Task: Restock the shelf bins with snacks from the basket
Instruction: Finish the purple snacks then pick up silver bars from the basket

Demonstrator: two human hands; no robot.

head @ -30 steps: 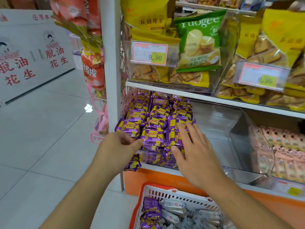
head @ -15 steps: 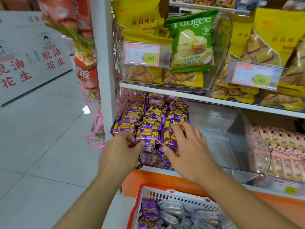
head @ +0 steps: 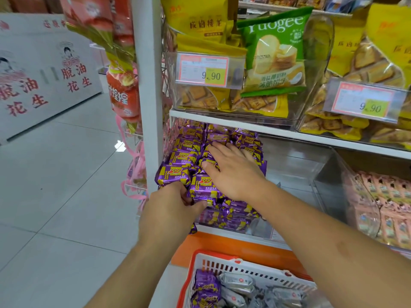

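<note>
Purple snack packs (head: 178, 174) fill the clear shelf bin (head: 255, 227) on the lower shelf, stacked in rows. My right hand (head: 233, 172) lies flat with straight fingers on top of the pile, pressing the packs down. At the bin's front left corner my left hand (head: 171, 207) has its fingers curled round a purple pack, and another pack hangs below it at the bin's edge. The red and white basket (head: 224, 261) stands at the bottom, holding purple packs (head: 205, 287) and silver-grey packs (head: 238, 283).
Beside the purple bin is a bare clear bin (head: 295, 165), then a bin of pink packs (head: 391, 205). The upper shelf holds yellow biscuit bags (head: 195, 21) and a green bag (head: 275, 54) behind price tags. A white post (head: 146, 85) edges the shelf; tiled floor lies left.
My right hand has slid further back over the purple packs, from the front of the pile to its middle. My left hand stays at the front left corner.
</note>
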